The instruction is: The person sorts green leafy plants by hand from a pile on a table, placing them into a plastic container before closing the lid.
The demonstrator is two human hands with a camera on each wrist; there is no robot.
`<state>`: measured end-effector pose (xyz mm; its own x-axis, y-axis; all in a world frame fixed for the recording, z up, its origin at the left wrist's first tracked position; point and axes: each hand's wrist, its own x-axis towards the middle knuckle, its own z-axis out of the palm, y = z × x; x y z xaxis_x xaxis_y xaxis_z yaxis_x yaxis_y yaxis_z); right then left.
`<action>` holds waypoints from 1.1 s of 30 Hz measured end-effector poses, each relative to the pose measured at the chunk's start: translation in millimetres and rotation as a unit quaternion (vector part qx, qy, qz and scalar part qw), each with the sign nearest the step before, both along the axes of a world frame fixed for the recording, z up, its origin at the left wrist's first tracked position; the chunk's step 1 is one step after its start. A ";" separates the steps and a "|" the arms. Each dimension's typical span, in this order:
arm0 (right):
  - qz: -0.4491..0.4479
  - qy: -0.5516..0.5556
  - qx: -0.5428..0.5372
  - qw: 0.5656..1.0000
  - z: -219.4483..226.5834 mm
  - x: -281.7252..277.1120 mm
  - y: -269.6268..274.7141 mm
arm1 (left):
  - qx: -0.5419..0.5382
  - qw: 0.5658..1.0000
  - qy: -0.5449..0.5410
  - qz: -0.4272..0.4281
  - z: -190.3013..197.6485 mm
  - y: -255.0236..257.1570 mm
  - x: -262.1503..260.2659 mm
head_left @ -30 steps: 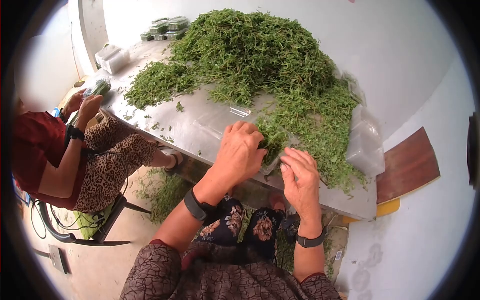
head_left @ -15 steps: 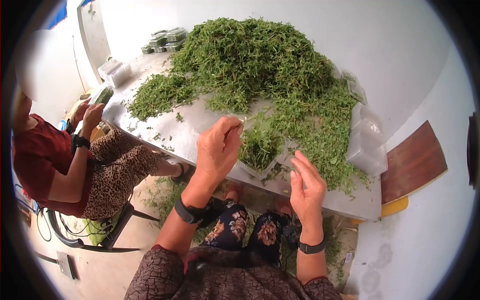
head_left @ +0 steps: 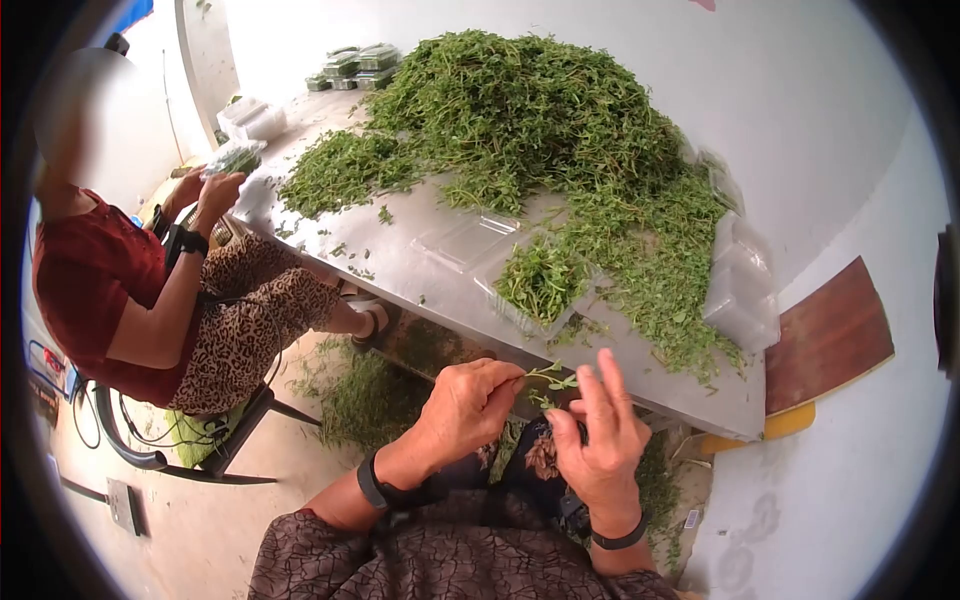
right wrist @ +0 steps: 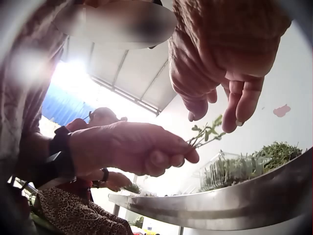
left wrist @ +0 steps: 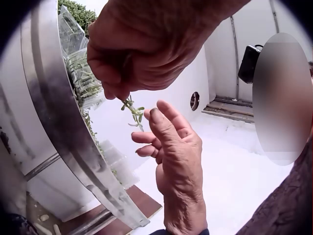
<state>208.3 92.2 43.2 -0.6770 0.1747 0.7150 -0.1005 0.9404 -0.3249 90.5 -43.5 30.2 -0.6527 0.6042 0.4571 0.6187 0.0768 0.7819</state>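
Observation:
Between its thumb and fingers my left hand (head_left: 465,408) pinches a few thin leafy sprigs (head_left: 551,377), over my lap in front of the table edge. My right hand (head_left: 604,440) is just beside the leafy ends, its fingers extended and apart. The right wrist view shows the stems (right wrist: 208,134) sticking out past the left fingertips, below the right hand (right wrist: 225,58). Beyond my hands a clear plastic box lies open on the table, its lid (head_left: 468,240) folded back to the left. Loose greens (head_left: 541,282) fill its base.
A big heap of greens (head_left: 540,115) covers the back of the metal table (head_left: 690,385). Nested clear boxes (head_left: 742,290) stand at the right edge, filled boxes (head_left: 355,68) at the back left. At the left, a seated person (head_left: 130,290) holds a filled box (head_left: 235,158).
Both hands have drawn back from the open box toward my lap, leaving its greens in view. The sprigs now show in my left hand. The other person's box has shifted slightly.

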 end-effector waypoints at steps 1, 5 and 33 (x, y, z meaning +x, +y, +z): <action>0.002 -0.003 0.001 1.000 2.6 1.5 -2.4 | 0.001 1.000 -0.003 0.002 -2.4 -2.2 1.0; 0.033 -0.038 0.036 0.998 10.4 2.1 -19.7 | 0.015 1.000 -0.007 -0.023 -6.0 -8.1 7.4; 0.123 -0.123 -0.073 0.982 -38.2 22.4 -43.5 | -0.159 0.968 0.109 -0.159 -17.4 -50.9 31.6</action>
